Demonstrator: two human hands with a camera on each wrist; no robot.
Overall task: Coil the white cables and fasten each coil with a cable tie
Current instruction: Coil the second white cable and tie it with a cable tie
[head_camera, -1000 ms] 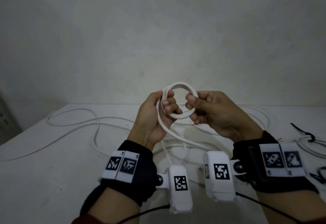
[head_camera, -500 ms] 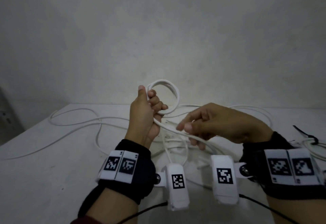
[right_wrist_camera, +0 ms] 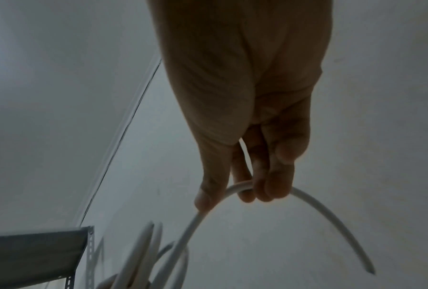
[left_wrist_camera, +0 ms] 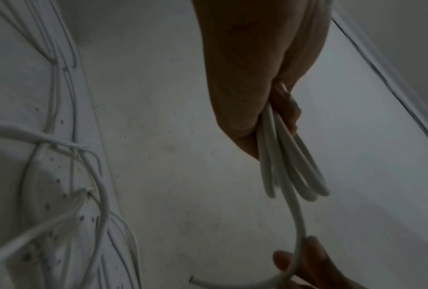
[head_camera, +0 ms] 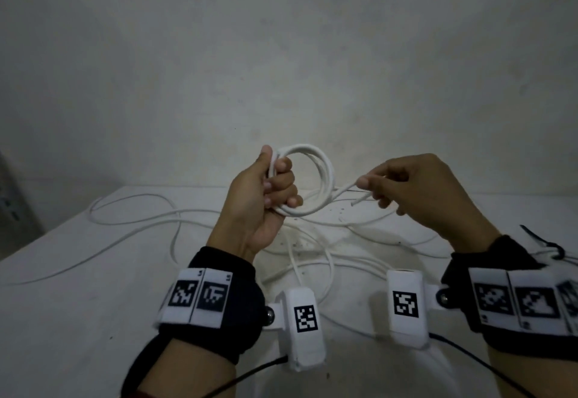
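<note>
My left hand point(head_camera: 272, 184) grips a small coil of white cable point(head_camera: 325, 175) held upright above the table; the wrist view shows several loops point(left_wrist_camera: 289, 168) fanning out from its fingers. The cable's free tail point(head_camera: 347, 189) leaves the coil to the right, and my right hand point(head_camera: 384, 188) pinches it near its cut end point(head_camera: 355, 203). In the right wrist view the tail point(right_wrist_camera: 331, 217) arches past the fingertips. More loose white cables point(head_camera: 140, 213) sprawl over the white table point(head_camera: 62, 319).
A black cable tie point(head_camera: 550, 244) lies at the table's right edge beside another white cable. A grey metal shelf point(right_wrist_camera: 34, 252) stands off to the left. The wall point(head_camera: 281, 53) rises just behind the table.
My right hand has slid out along the cable to its free end and risen to the right. The left hand has kept hold of the coil, now with a further loop.
</note>
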